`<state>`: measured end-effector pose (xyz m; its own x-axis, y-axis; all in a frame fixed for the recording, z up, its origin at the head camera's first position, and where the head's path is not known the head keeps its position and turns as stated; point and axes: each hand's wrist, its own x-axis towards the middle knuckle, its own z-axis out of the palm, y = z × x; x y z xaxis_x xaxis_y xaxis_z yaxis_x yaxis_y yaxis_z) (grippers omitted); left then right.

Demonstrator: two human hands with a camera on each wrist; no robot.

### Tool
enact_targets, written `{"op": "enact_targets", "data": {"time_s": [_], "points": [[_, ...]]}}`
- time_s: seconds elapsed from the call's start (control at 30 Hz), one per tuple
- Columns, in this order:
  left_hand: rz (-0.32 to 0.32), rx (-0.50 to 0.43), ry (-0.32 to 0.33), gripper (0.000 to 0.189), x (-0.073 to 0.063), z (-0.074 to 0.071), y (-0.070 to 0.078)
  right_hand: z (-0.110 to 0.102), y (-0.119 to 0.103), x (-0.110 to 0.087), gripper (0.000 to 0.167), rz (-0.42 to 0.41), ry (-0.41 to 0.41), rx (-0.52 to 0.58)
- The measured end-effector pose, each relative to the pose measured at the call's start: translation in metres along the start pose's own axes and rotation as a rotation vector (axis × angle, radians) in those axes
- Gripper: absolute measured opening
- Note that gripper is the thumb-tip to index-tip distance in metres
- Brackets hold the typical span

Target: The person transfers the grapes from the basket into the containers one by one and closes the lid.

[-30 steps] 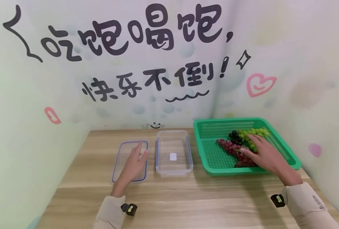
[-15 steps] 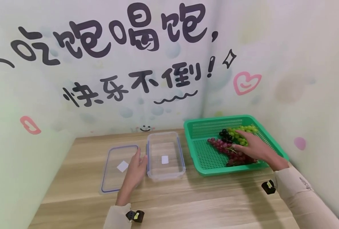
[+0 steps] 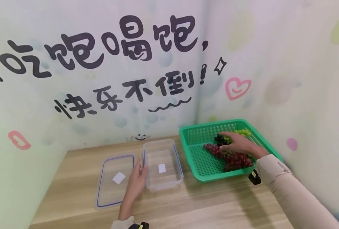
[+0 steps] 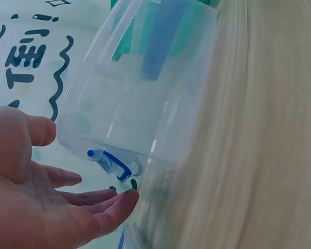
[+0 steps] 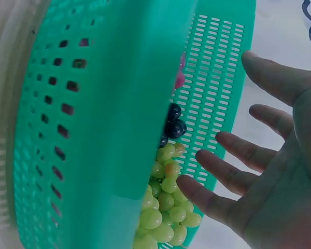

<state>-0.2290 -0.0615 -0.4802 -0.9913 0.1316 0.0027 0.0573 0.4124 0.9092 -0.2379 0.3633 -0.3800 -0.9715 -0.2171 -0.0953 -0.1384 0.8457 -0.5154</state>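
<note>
My left hand (image 3: pixel 136 182) is beside the left wall of a clear plastic food container (image 3: pixel 161 186), its fingers extended. In the left wrist view the fingertips (image 4: pixel 127 199) are right at the container's end, near a blue-edged clip (image 4: pixel 114 165). My right hand (image 3: pixel 239 143) hovers over a green plastic basket (image 3: pixel 196 165) with fingers spread, holding nothing. Below it are red grapes (image 3: pixel 238 160), black grapes (image 3: pixel 219 139) and green grapes (image 3: pixel 243 132), the last partly hidden by the hand. The right wrist view shows the fingers (image 5: pixel 241 150) above the green grapes (image 5: pixel 166 207).
A clear lid (image 3: pixel 106 190) with a blue seal and a white label (image 3: pixel 119 178) lies flat left of the container. All stand on a wooden table (image 3: pixel 169 213). A white wall (image 3: pixel 169 127) with black lettering closes off the back.
My left hand has gone from over the lid to the container's left side. My right hand has shifted left over the grapes, toward the black ones. The head view has turned left.
</note>
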Motion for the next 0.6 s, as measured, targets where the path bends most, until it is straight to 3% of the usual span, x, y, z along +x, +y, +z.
{"op": "enact_targets", "data": {"time_s": [0.27, 0.37, 0.6], "points": [[0.037, -0.070, -0.024, 0.061, -0.002, 0.008, -0.003, 0.005, 0.006, 0.014, 0.071, 0.061, -0.080, 0.082], [0.052, -0.068, -0.014, 0.060, -0.003, 0.010, -0.004, 0.007, 0.009, 0.018, 0.067, 0.045, -0.100, 0.069], [0.027, -0.068, -0.005, 0.059, -0.001, 0.012, -0.004, 0.007, 0.012, 0.024, 0.068, 0.079, -0.166, 0.059]]}}
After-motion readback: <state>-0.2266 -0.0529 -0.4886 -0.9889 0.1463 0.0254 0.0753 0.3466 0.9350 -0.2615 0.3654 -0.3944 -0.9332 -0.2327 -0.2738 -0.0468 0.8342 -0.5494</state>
